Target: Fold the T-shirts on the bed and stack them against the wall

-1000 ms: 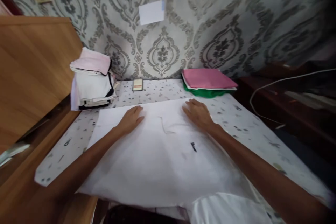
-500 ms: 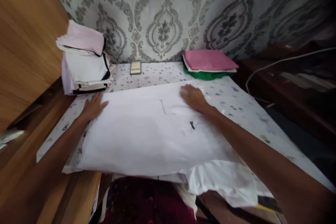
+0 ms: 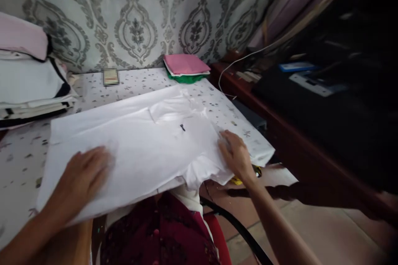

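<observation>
A white shirt with a small black mark on its chest lies spread over the table, its near sleeve rumpled and hanging at the front edge. Above the lower left part of the shirt is my left hand, fingers stretched out and blurred by motion; whether it touches the cloth I cannot tell. My right hand rests at the right end of the shirt, its thumb apart from the fingers and its fingertips at the fabric's edge. The far sleeve is creased.
A folded pink and green cloth pile sits at the back of the patterned table cover. Folded white and pink cloths are stacked at left. A small framed card stands near the wall. A cable runs over dark furniture at right.
The view has swung right. My left hand has come off the far left corner toward the shirt's near side. My right hand has moved from the far edge to the right end.
</observation>
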Available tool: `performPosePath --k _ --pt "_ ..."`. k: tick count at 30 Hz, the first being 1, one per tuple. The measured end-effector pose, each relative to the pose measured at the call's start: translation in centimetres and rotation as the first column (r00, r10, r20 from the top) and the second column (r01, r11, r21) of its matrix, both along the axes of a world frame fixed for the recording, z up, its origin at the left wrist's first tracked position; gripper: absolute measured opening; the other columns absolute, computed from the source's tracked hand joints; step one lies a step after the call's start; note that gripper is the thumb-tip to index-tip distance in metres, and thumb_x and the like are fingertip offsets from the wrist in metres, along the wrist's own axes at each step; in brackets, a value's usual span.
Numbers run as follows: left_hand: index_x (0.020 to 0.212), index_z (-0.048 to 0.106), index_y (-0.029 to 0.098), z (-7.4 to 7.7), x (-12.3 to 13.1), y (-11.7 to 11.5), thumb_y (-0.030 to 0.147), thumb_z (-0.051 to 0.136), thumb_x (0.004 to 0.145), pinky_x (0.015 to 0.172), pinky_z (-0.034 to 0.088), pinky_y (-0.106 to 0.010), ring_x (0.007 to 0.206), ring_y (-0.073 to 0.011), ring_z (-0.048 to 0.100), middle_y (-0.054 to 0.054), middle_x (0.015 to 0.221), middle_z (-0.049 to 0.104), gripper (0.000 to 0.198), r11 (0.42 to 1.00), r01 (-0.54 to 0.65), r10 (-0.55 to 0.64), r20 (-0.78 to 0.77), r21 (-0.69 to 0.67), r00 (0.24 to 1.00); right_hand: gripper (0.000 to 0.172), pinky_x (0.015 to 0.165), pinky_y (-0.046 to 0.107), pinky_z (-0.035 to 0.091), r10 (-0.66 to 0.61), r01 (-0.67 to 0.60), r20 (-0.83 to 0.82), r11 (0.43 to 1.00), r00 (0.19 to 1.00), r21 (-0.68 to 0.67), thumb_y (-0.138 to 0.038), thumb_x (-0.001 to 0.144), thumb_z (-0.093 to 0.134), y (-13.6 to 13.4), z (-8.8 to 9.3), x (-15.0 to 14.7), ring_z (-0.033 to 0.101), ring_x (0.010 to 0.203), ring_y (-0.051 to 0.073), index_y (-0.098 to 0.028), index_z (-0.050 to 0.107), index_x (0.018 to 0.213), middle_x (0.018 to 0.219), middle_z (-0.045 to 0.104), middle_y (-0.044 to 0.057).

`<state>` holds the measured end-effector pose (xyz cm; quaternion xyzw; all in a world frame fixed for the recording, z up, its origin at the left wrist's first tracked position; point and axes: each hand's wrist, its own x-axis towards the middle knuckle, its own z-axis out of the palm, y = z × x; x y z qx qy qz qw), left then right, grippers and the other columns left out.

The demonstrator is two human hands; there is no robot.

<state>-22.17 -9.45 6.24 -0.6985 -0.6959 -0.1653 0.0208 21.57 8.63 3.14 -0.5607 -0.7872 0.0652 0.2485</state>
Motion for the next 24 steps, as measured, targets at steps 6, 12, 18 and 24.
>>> performPosePath --k 6,12,18,24 --pt "0.126 0.062 0.035 -1.2 8.0 -2.4 0.036 0.052 0.09 0.099 0.044 -0.054 0.111 -0.032 0.064 -0.009 0.124 0.071 0.037 0.933 0.336 -0.323 -0.111 0.128 0.94 0.041 0.103 0.053 0.044 -0.241 0.25 -0.101 0.964 0.965 0.088 -0.051 0.095 0.047 -7.1 -2.0 0.0 0.054 0.122 0.034 -0.02 0.064 0.115 0.128 0.061 0.02" --pt "0.124 0.066 0.033 -2.2 7.6 -3.9 0.02 0.049 0.084 0.082 0.051 -0.046 0.102 -0.0296 0.066 -0.007 0.113 0.075 0.045 0.912 0.371 -0.316 -0.278 0.175 0.907 0.031 0.089 0.051 0.048 -0.343 0.383 -0.295 0.919 0.892 0.09 -0.055 0.088 0.056 -8.0 -2.3 -1.1 0.058 0.103 0.033 -0.026 0.062 0.08 0.111 0.063 0.016" --pt "0.13 0.065 0.028 -1.9 6.2 -6.9 0.002 0.043 0.08 0.093 0.051 -0.041 0.115 -0.0272 0.063 -0.005 0.128 0.07 0.061 0.98 0.164 -0.198 -0.434 -0.115 0.879 0.043 0.067 0.037 0.045 -0.341 0.355 -0.39 0.934 0.856 -0.038 -0.064 0.081 0.055 -8.2 -0.9 -1.1 0.057 0.071 0.024 -0.023 0.06 0.068 0.076 0.062 0.008" --pt "0.127 0.069 0.027 -2.5 2.9 -8.9 0.002 0.04 0.079 0.099 0.051 -0.041 0.119 -0.0277 0.064 -0.008 0.126 0.072 0.062 0.979 -0.04 -0.047 -0.405 -0.202 0.913 0.046 0.047 0.028 0.031 -0.387 0.292 -0.442 0.918 0.809 -0.27 -0.067 0.071 0.065 -8.3 -0.5 0.6 0.042 0.046 0.014 -0.025 0.049 0.062 0.048 0.046 -0.004"
